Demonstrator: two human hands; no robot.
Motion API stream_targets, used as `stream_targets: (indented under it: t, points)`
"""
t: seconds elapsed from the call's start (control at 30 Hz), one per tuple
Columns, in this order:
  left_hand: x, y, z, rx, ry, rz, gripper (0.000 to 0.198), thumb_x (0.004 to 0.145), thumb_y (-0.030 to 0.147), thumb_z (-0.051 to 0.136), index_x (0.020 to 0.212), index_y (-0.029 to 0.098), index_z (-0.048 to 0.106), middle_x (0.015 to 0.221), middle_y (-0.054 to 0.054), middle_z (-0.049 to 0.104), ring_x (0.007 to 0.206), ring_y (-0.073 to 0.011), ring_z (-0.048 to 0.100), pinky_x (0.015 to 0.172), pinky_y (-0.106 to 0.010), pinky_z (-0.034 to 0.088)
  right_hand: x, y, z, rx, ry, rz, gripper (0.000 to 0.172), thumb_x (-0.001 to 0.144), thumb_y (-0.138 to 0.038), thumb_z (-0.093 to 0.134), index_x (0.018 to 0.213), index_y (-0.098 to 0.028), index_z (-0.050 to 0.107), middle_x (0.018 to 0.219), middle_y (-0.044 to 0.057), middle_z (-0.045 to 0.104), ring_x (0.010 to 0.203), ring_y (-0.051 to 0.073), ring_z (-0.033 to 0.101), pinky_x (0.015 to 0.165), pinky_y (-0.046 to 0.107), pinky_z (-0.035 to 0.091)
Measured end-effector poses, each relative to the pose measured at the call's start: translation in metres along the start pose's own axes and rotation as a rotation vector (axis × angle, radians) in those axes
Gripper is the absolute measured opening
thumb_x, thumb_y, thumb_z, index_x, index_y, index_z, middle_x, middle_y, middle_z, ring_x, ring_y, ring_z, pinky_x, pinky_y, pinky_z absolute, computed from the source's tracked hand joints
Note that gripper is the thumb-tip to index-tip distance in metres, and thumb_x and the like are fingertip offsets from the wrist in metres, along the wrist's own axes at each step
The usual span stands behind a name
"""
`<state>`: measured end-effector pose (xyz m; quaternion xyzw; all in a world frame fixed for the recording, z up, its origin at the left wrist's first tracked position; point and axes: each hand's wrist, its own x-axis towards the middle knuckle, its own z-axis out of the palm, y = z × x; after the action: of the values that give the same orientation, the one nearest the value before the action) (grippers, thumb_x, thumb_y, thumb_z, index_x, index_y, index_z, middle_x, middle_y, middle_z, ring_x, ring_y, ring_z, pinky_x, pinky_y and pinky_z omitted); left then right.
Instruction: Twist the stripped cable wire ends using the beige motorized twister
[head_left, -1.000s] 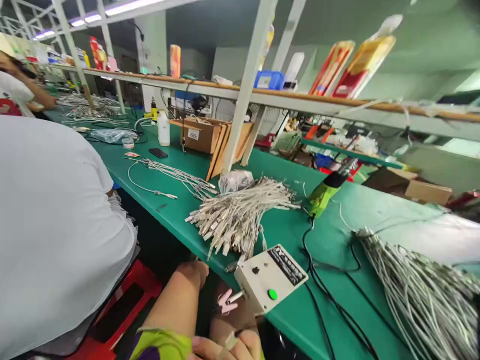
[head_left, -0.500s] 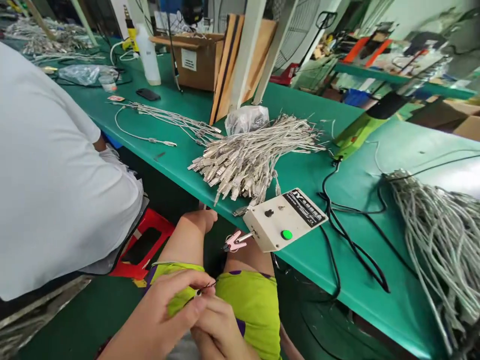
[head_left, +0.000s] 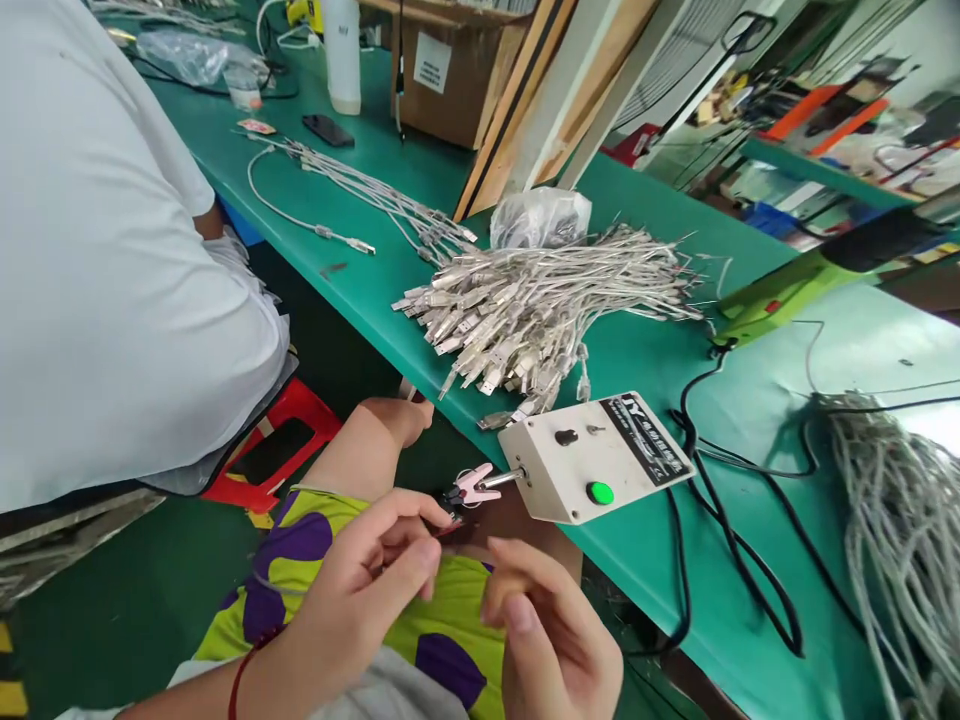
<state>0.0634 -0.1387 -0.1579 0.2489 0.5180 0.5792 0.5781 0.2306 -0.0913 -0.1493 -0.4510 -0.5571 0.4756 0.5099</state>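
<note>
My left hand (head_left: 367, 585) is closed, its fingertips just below the pink clip (head_left: 474, 487). A thin grey cable (head_left: 276, 584) runs behind that hand, and short dark and red wire ends (head_left: 450, 522) show at its fingertips beside the clip. Whether the clip's jaws grip them I cannot tell. The clip sits on the metal shaft of a white box (head_left: 592, 460) with a knob, a switch and a lit green button. To the right my right hand (head_left: 551, 630) is loosely curled, thumb and index finger apart, with nothing visible in it.
A heap of grey USB cables (head_left: 517, 310) lies behind the box, and more cables (head_left: 892, 520) lie at the right. A green heat gun (head_left: 780, 300) and black cords (head_left: 750, 560) are on the table. At the left sits a person in a white shirt (head_left: 127, 260).
My hands were together over my lap around a dark wire. They are now apart, the left up by the clip and the right further right. The whole view has shifted.
</note>
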Motion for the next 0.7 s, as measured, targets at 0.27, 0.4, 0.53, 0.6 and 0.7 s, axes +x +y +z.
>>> stream_targets:
  t: [0.27,0.4,0.53,0.6,0.7]
  points:
    - [-0.006,-0.008,0.001,0.089,-0.103,0.090,0.021,0.114,0.044,0.071,0.112,0.025,0.079,0.101,-0.003,0.074,0.092,-0.0173,0.067,0.084,-0.025,0.054,0.003,0.023,0.012,0.155,-0.118,0.183,0.022,0.101,-0.043,0.090,0.095,-0.022,0.087,0.077,0.004,0.075,0.064,0.015,0.070,0.058,0.021,0.058]
    - [-0.006,0.003,-0.006,0.213,-0.261,0.229,0.011,0.105,0.025,0.071,0.100,0.023,0.080,0.089,-0.002,0.067,0.079,-0.0160,0.058,0.073,-0.027,0.046,0.008,0.031,0.010,0.301,-0.211,0.319,0.026,0.100,-0.047,0.090,0.093,-0.023,0.084,0.077,0.002,0.072,0.064,0.015,0.066,0.059,0.022,0.057]
    - [-0.004,0.001,-0.004,0.201,-0.302,0.162,0.006,0.094,0.023,0.072,0.094,0.022,0.079,0.071,0.004,0.052,0.061,-0.0121,0.041,0.058,-0.027,0.031,0.010,0.039,0.009,0.358,-0.304,0.349,0.031,0.099,-0.051,0.089,0.089,-0.022,0.084,0.076,0.004,0.072,0.060,0.015,0.063,0.056,0.023,0.055]
    - [-0.002,-0.007,-0.001,0.185,-0.205,0.161,0.008,0.095,0.026,0.070,0.094,0.021,0.077,0.071,0.003,0.054,0.060,-0.0116,0.043,0.057,-0.026,0.032,0.005,0.038,0.009,0.280,-0.273,0.309,0.032,0.102,-0.050,0.087,0.091,-0.020,0.085,0.077,0.005,0.072,0.059,0.013,0.060,0.054,0.021,0.051]
    - [0.001,-0.017,0.003,0.143,-0.038,0.163,0.013,0.097,0.031,0.069,0.094,0.019,0.074,0.074,0.001,0.061,0.063,-0.0124,0.051,0.059,-0.024,0.038,-0.006,0.030,0.014,0.196,-0.148,0.243,0.032,0.102,-0.053,0.089,0.099,-0.021,0.086,0.079,0.003,0.071,0.062,0.012,0.058,0.059,0.021,0.051]
